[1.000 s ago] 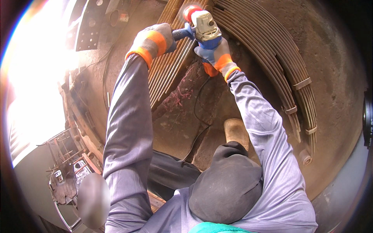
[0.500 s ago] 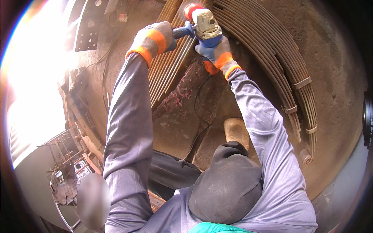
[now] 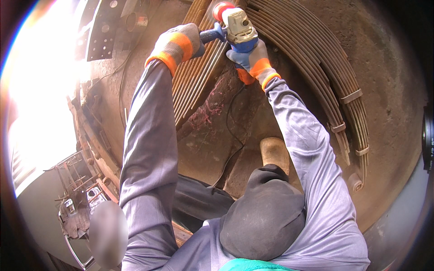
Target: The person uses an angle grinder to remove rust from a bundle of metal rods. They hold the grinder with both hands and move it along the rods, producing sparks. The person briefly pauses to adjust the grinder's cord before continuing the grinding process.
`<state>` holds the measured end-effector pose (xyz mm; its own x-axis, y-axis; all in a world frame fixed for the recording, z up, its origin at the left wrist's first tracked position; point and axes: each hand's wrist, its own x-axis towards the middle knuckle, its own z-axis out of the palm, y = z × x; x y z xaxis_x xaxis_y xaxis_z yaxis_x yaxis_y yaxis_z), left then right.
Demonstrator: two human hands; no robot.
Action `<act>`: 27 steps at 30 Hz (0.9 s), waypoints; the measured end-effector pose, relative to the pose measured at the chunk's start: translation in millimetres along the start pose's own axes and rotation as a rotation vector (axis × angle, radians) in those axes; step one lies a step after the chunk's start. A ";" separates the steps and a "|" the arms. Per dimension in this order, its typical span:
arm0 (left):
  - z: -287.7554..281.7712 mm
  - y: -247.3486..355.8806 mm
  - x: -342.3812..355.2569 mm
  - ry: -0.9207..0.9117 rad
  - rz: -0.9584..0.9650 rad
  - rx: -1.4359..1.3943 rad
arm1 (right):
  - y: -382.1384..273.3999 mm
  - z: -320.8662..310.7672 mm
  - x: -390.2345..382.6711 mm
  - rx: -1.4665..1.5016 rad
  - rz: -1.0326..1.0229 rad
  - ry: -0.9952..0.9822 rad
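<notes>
While the left hand (image 3: 178, 47) is curled around the blue side handle (image 3: 212, 35) of an angle grinder (image 3: 241, 28), the right hand (image 3: 252, 61) wraps the tool's blue rear body, its thumb lying along the near left side and most of its other fingers hidden beneath. Both hands wear grey gloves with orange bands, and the left fingertips are out of sight behind the knuckles. The grinder spans the space between the two grips, its pale metal head beyond the right hand and its red disc (image 3: 223, 11), blurred at the rim, farthest from both. Under the handle and below the left grip runs a slanting stack of long brown metal strips (image 3: 192, 86), some with bright edges; whether the disc touches them cannot be told. To the right of the right grip, curved leaf springs (image 3: 312, 58) sweep down and away, bound by metal clips (image 3: 351, 96), with a rolled eye (image 3: 356, 182) at the lower end. Nearer the body than the right grip, a dark cable (image 3: 230, 122) trails over the ground toward the trousers, and a tan boot (image 3: 273, 152) stands below that same hand.
</notes>
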<state>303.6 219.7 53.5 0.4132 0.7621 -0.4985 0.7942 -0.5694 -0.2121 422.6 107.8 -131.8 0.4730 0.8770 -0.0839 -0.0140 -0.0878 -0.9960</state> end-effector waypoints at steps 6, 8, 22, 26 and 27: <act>-10.0 17.6 2.8 -0.001 0.061 -0.017 | 16.5 -10.8 -2.3 0.069 -0.058 0.072; -17.7 55.0 3.7 -0.030 0.091 0.069 | 15.8 -41.1 -20.3 -0.302 -0.046 0.022; -93.5 40.9 -90.9 0.274 0.122 0.260 | -104.2 -26.4 -61.4 0.527 0.019 0.004; -74.9 13.9 -88.4 0.234 0.204 0.235 | -100.7 -5.4 -76.6 0.617 0.231 -0.077; -75.1 1.2 -102.1 0.209 0.160 0.247 | -102.8 12.2 -84.5 0.617 0.176 -0.091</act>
<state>295.8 164.4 167.2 0.6259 0.6894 -0.3646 0.5911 -0.7243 -0.3549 373.4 48.5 -22.7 0.3417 0.9130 -0.2228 -0.6012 0.0301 -0.7985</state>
